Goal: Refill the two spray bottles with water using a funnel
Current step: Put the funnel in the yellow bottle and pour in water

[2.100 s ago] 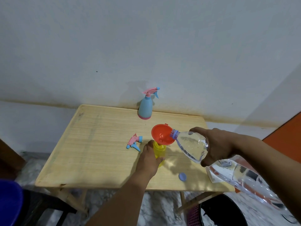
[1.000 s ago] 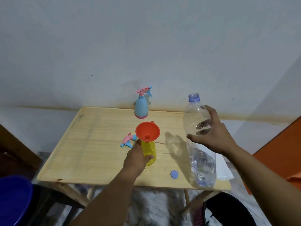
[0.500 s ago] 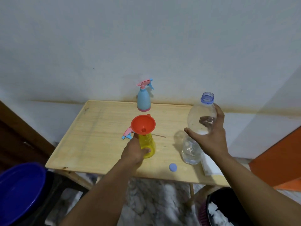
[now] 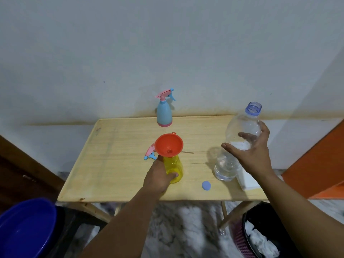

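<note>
My left hand (image 4: 158,178) grips a yellow spray bottle (image 4: 174,167) standing near the middle of the wooden table (image 4: 115,164). An orange funnel (image 4: 169,145) sits in its neck. Its pink and blue spray head (image 4: 149,153) lies on the table just behind my hand. A blue spray bottle (image 4: 164,112) with its head on stands upright at the far edge. My right hand (image 4: 253,153) holds a clear water bottle (image 4: 238,144), uncapped and standing upright on the table, with a little water at the bottom.
A blue bottle cap (image 4: 206,185) lies near the table's front edge. A white folded cloth (image 4: 246,180) lies at the right edge. A blue basin (image 4: 26,229) is on the floor at the left, a black bin (image 4: 264,235) at the right. An orange surface (image 4: 316,161) stands to the right.
My right hand has stopped pouring into the funnel, swung the water bottle upright and set it down on the table to the right. My left hand has kept hold of the yellow bottle.
</note>
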